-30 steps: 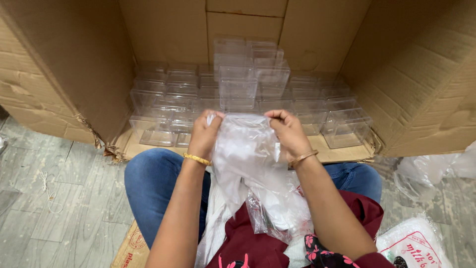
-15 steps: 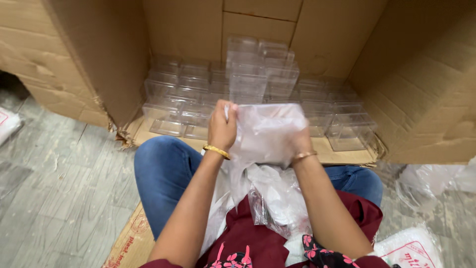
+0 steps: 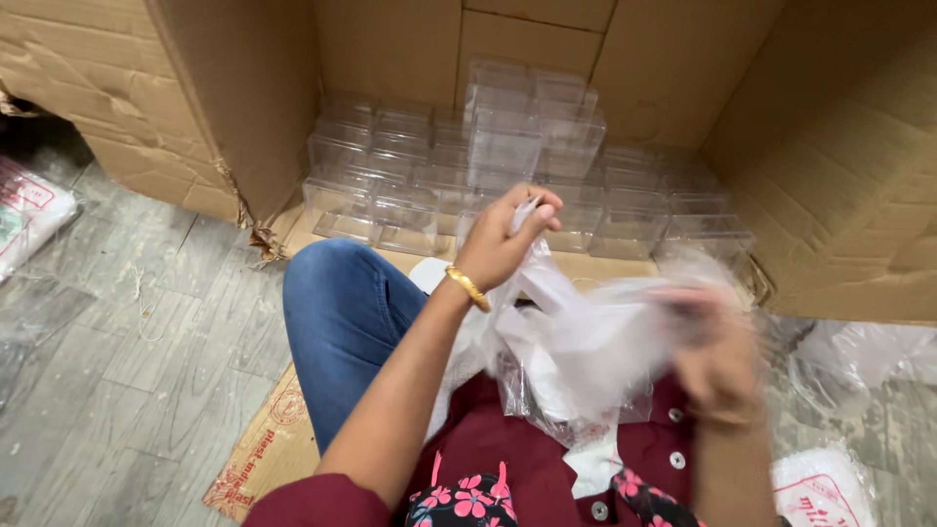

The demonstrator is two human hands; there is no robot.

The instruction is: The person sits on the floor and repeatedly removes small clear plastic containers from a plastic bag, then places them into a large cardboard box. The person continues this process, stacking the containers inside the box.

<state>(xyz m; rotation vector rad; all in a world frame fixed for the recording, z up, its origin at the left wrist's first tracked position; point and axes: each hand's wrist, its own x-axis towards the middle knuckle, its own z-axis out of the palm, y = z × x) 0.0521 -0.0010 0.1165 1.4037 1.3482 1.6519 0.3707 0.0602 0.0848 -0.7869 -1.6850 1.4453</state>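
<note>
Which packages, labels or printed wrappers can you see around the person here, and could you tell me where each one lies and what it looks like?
Large cardboard carton: ahead, open, brown, holding clear plastic boxes.
Printed packet: far left on the floor, flat, white with red and green print.
Printed packet: bottom right, white with red print.
Flat cardboard piece: under the knee, brown with red print.
Clear plastic bag: gripped by left hand and blurred right hand.

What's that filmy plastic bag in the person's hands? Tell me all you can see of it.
The bag is thin, see-through plastic, whitish where it folds, crumpled and limp. The left hand pinches its upper edge between the fingertips; the right hand, blurred, grips its other side, so it stretches between them. Its lower part sags onto the lap, over more clear plastic. Whether anything is inside cannot be told.
</note>
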